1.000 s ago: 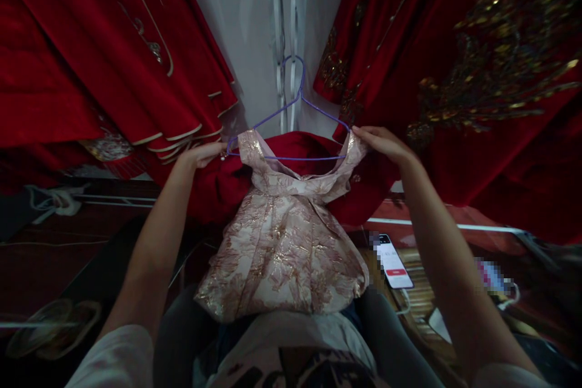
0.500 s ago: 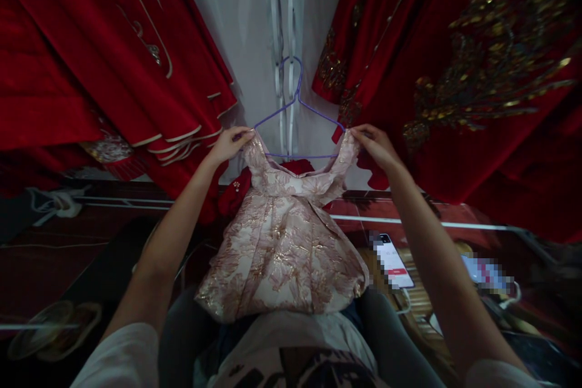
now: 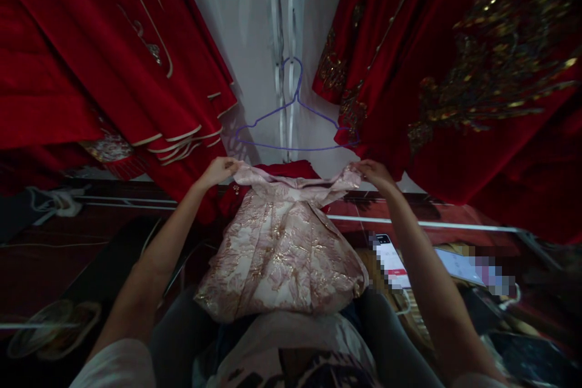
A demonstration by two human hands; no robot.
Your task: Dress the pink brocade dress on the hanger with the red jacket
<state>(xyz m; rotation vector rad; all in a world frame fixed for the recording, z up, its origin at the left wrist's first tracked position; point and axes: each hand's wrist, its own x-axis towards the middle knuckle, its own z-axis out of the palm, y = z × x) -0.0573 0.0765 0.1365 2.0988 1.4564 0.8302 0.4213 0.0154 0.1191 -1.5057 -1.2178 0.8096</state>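
A pink and gold brocade dress (image 3: 282, 248) lies over my lap, its neckline stretched sideways between my hands. The left shoulder strap is pinched in my left hand (image 3: 220, 171). On the other side, my right hand (image 3: 375, 173) grips the right strap, fingers closed. Just beyond the neckline hangs a purple wire hanger (image 3: 297, 97), hooked at a white metal pole and bare of cloth. It stands apart from both the dress and my hands.
Red embroidered garments hang on the left (image 3: 150, 73) and right (image 3: 454, 73). Red cloth (image 3: 286, 171) sits behind the dress. To the right, a phone (image 3: 391, 260) and a second screen (image 3: 459, 267) rest on a slatted surface. A white rail (image 3: 427, 225) runs low across.
Both hands have pulled the dress straps down off the hanger towards me and slightly apart. The hanger stays hanging in place, now bare.
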